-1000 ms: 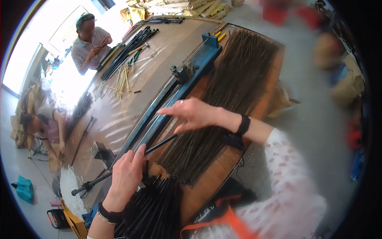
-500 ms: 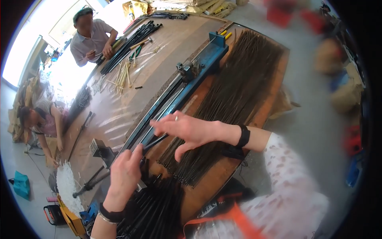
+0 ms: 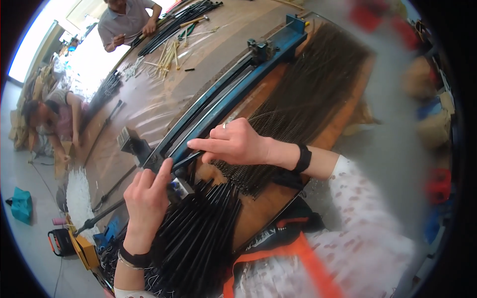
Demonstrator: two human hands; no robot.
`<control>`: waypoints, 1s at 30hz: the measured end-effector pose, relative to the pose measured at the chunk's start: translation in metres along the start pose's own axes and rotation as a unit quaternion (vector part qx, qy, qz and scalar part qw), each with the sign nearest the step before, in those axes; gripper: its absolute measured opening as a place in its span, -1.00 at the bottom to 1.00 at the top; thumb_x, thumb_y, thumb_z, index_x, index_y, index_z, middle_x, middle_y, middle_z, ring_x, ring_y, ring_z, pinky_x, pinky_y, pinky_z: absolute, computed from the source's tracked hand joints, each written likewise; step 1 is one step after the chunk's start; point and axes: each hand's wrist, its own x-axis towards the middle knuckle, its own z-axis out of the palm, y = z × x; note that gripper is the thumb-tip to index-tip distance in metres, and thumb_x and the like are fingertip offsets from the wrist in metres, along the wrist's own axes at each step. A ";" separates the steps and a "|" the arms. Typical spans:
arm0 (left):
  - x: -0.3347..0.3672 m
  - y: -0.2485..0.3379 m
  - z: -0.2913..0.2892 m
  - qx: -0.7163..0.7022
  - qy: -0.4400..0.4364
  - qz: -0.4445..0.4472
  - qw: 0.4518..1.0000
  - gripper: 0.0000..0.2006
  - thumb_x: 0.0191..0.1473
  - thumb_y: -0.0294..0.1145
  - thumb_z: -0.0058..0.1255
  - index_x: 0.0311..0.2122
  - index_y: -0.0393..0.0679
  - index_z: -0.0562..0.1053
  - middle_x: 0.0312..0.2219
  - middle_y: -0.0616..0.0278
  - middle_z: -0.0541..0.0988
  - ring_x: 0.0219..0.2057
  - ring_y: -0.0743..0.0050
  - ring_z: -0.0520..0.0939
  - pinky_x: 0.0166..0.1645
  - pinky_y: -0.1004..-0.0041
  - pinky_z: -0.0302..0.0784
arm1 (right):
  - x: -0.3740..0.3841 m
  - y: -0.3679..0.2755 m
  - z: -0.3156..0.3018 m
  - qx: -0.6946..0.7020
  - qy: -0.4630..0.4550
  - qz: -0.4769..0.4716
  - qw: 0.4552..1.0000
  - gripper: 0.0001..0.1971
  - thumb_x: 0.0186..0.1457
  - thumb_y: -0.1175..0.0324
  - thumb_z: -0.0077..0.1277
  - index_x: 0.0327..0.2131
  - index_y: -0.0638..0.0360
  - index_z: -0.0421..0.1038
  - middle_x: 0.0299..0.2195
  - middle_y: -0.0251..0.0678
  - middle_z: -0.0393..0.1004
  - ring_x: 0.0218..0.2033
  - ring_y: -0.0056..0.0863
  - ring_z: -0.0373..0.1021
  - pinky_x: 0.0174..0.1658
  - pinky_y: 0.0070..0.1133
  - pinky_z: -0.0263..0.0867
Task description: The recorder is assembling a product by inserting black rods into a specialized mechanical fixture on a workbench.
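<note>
A black rod (image 3: 187, 161) slants across in front of me, beside the lower end of a long blue metal fixture (image 3: 213, 114). My left hand (image 3: 147, 194) is closed round it, index finger stretched along it, and the rod seems to continue out past that hand to the lower left. My right hand (image 3: 237, 145) grips its upper part with curled fingers, the index finger pointing along the fixture. The fingertips hide part of the rod. A metal clamp block (image 3: 260, 50) sits far up the fixture. Below my hands lies a fanned bundle of black rods (image 3: 198, 228).
Dark, thin coiled rods (image 3: 308, 84) cover the table (image 3: 365, 74) to the right. A metal block (image 3: 133, 141) stands left of the fixture. Pale sticks (image 3: 171, 57) and a hammer (image 3: 195, 21) lie farther back. Two people work along the left side, near white pieces (image 3: 78, 198).
My right hand has closed onto the rod from an open, spread pose, moving slightly down. My left hand has shifted a little up and left. The view has turned somewhat.
</note>
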 end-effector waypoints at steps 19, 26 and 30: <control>-0.181 -0.094 -0.118 0.071 0.144 -0.274 0.948 -0.80 0.19 -0.53 0.03 -0.08 -0.26 0.49 -0.47 -0.03 0.48 -0.51 0.06 0.47 -0.38 0.30 0.38 | 0.111 -0.021 0.176 0.307 -0.214 0.102 0.922 -0.88 0.18 0.36 0.14 -0.28 0.19 0.55 -0.44 -0.35 0.61 -0.40 -0.64 0.53 -0.31 -0.62 0.41; -0.237 -0.101 -0.096 0.060 0.107 -0.350 0.929 -0.80 0.20 -0.52 0.04 -0.07 -0.26 0.49 -0.53 0.02 0.44 -0.56 0.17 0.42 -0.42 0.34 0.35 | 0.116 -0.028 0.203 0.312 -0.262 0.088 0.909 -0.86 0.14 0.29 0.16 -0.32 0.14 0.56 -0.46 -0.26 0.61 -0.45 -0.39 0.55 -0.29 -0.54 0.41; -0.218 -0.109 -0.082 0.032 0.131 -0.333 0.933 -0.80 0.18 -0.52 0.06 -0.08 -0.24 0.50 -0.54 0.01 0.43 -0.58 0.19 0.42 -0.44 0.35 0.34 | 0.114 -0.033 0.216 0.184 -0.378 -0.030 0.907 -0.84 0.17 0.28 0.10 -0.37 0.16 0.47 -0.52 -0.23 0.55 -0.45 -0.27 0.51 -0.31 -0.43 0.38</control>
